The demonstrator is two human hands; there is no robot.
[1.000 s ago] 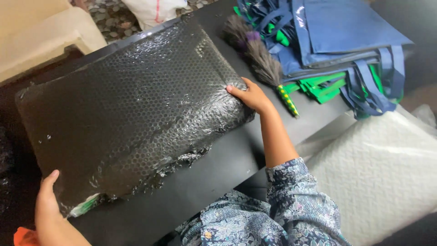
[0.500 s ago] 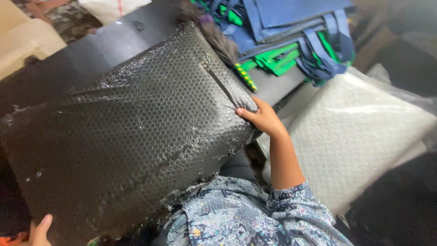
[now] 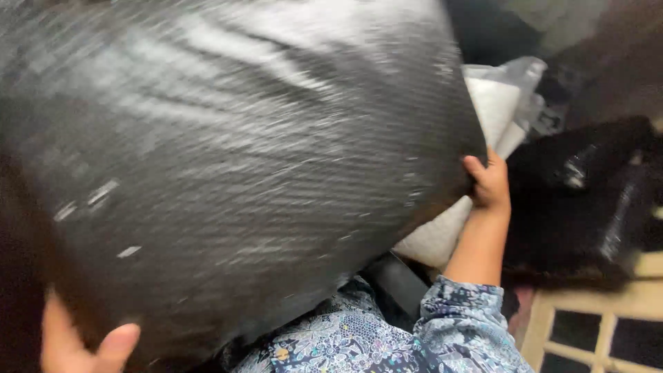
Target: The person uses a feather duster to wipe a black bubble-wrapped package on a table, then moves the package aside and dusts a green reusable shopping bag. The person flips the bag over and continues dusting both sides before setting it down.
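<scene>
A large dark pad wrapped in clear bubble wrap (image 3: 228, 166) fills most of the head view, blurred by motion and raised close to the camera. My right hand (image 3: 489, 183) grips its right edge, fingers curled over the rim. My left hand (image 3: 79, 342) holds its lower left corner, thumb on the front face. My blue floral sleeve (image 3: 456, 328) shows below the pad.
A white bubble-wrapped bundle (image 3: 501, 103) lies behind my right hand. A black wrapped package (image 3: 580, 200) sits at the right. A pale wooden frame with dark openings (image 3: 594, 324) is at the lower right.
The wrapped pad has come off the dark table and swung up toward the camera and to the right. The blue bags and the table have left view. Both hands kept hold.
</scene>
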